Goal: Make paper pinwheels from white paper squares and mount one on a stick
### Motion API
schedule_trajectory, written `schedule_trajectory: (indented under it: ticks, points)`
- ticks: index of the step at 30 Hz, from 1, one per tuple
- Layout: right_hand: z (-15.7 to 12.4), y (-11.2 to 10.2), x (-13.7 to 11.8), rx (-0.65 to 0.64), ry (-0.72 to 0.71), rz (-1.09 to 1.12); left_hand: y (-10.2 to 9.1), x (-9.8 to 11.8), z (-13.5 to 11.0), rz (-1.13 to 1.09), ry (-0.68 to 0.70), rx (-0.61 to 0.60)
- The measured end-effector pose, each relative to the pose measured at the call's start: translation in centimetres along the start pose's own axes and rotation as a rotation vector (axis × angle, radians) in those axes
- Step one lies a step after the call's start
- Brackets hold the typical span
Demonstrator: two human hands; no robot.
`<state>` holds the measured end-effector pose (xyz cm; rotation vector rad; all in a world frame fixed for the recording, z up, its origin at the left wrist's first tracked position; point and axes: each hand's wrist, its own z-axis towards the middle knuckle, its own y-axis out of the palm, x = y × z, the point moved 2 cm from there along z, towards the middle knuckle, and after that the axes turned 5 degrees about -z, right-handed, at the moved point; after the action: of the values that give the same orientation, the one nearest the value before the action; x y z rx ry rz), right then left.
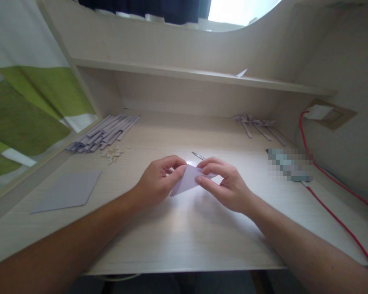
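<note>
A folded piece of pale lilac paper [187, 180] is held up over the middle of the desk between both hands. My left hand [161, 179] pinches its upper left edge with thumb and forefinger. On the other side, my right hand [222, 181] grips the paper with the thumb in front and fingers behind. Just beyond the hands, the metal tip of a slim tool [198, 155], perhaps scissors, shows; the rest of it is hidden by my right hand. Flat on the desk to the left lies a stack or sheet of lilac paper [69, 190].
Several rolled paper sticks [107, 132] lie in a pile at the back left, with small pale scraps [113, 154] in front. Folded paper pinwheel-like pieces on sticks [257, 124] lie at the back right. A blurred-out device [290, 164] with a red cable [340, 220] is at the right. A paper scrap [242, 73] rests on the shelf [171, 70].
</note>
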<state>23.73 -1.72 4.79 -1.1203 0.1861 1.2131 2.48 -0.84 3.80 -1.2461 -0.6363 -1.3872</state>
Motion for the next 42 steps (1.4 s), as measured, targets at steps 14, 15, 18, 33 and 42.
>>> schedule_trajectory:
  ticks: [14,15,18,33,42]
  points:
    - [-0.12,0.12,0.24,0.021,0.093,0.015,0.22,0.37,0.0,0.032,0.012,-0.064]
    - [-0.15,0.1,0.18,0.025,0.099,0.007,0.21,0.35,-0.01,0.023,0.01,-0.068]
    - [-0.2,0.1,0.0,0.026,0.1,-0.01,0.19,0.32,-0.03,0.009,0.003,-0.075]
    - [-0.22,0.28,0.28,0.038,0.04,-0.075,0.39,0.39,-0.09,0.0,0.004,-0.066]
    - [-0.22,0.18,0.3,0.091,0.119,0.024,0.14,0.19,-0.14,-0.023,0.011,0.037]
